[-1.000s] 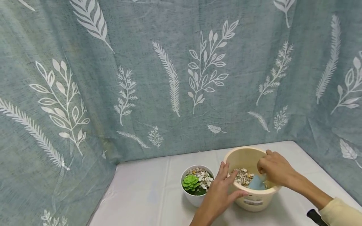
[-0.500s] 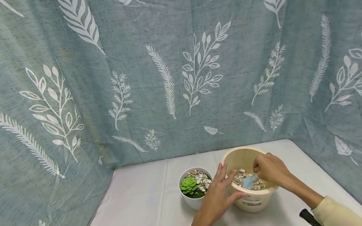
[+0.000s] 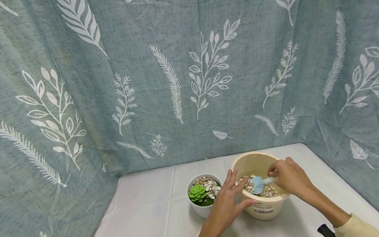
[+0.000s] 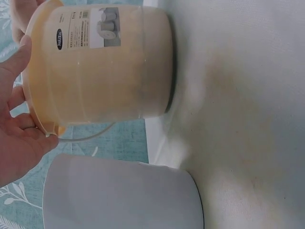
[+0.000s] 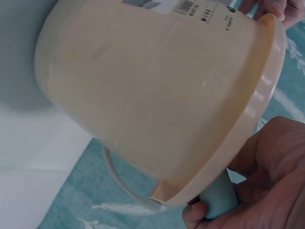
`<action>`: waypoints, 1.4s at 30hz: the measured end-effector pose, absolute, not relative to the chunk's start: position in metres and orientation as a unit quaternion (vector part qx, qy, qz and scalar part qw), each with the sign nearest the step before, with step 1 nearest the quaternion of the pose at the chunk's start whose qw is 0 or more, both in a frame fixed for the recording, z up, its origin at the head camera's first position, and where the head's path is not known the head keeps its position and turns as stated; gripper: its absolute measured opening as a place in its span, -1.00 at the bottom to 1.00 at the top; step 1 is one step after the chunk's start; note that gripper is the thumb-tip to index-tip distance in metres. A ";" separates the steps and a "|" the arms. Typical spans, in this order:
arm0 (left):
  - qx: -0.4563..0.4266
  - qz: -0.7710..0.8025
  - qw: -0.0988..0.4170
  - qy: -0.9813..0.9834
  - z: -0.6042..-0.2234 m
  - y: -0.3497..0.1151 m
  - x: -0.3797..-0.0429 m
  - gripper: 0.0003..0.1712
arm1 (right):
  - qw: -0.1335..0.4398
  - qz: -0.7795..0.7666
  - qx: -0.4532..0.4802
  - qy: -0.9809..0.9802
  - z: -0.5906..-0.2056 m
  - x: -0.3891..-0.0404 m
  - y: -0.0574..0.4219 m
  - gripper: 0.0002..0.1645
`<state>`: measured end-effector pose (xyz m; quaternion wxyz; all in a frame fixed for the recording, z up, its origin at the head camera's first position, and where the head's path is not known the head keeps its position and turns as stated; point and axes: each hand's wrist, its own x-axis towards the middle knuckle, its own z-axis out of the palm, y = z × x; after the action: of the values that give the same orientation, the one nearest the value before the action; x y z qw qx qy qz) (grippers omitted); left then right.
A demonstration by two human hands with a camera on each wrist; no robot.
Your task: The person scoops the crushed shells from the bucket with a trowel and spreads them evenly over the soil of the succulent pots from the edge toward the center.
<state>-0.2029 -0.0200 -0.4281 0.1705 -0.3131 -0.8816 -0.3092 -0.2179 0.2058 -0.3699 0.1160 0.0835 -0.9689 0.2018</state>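
Observation:
A cream plastic bucket (image 3: 265,204) stands on the table, partly filled with small pebbles (image 3: 270,191). My left hand (image 3: 226,202) holds its rim on the near left side, thumb toward the front and fingers spread along the edge. Over the bucket's right side, my right hand (image 3: 291,176) grips the handle of a light blue toy shovel (image 3: 257,185). The shovel's blade lies at the pebbles inside; from the right wrist only its handle (image 5: 220,196) shows past the rim. Left of the bucket sits a white pot (image 3: 196,209) with a green artificial succulent (image 3: 197,193) and pebbles.
A white cloth covers the table (image 3: 142,200). Behind hangs a blue-green curtain (image 3: 174,138) with white leaf prints. The bucket's thin bail handle (image 5: 125,183) hangs at its far side. A black object (image 3: 325,229) lies by the right sleeve.
My right hand has brought the blue shovel up from lower among the pebbles, and its blade now shows farther left and higher. The left hand stays at the rim. The head view shifted slightly.

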 end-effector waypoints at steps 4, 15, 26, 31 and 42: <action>-0.315 -0.309 0.171 -0.881 -0.428 -0.019 -0.203 -0.23 | 0.143 0.188 0.083 -0.968 -0.364 -0.212 0.210 -0.77; -0.311 -0.294 0.190 -0.884 -0.427 -0.020 -0.202 -0.23 | 0.177 0.187 0.074 -0.963 -0.353 -0.203 0.222 -0.79; -0.313 -0.290 0.185 -0.885 -0.425 -0.026 -0.200 -0.23 | 0.176 0.205 0.054 -0.961 -0.345 -0.192 0.230 -0.91; -0.289 -0.299 0.224 -0.881 -0.425 -0.047 -0.198 -0.22 | 0.184 0.218 0.058 -0.957 -0.334 -0.185 0.232 -0.87; -0.168 -0.370 0.148 -0.902 -0.429 -0.127 -0.198 0.03 | 0.198 0.228 0.060 -0.951 -0.307 -0.171 0.209 -0.79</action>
<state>-0.1978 -0.1271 -0.4295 0.1479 -0.1678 -0.9016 -0.3703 -0.1712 0.2094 -0.3070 0.1982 0.0598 -0.9515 0.2277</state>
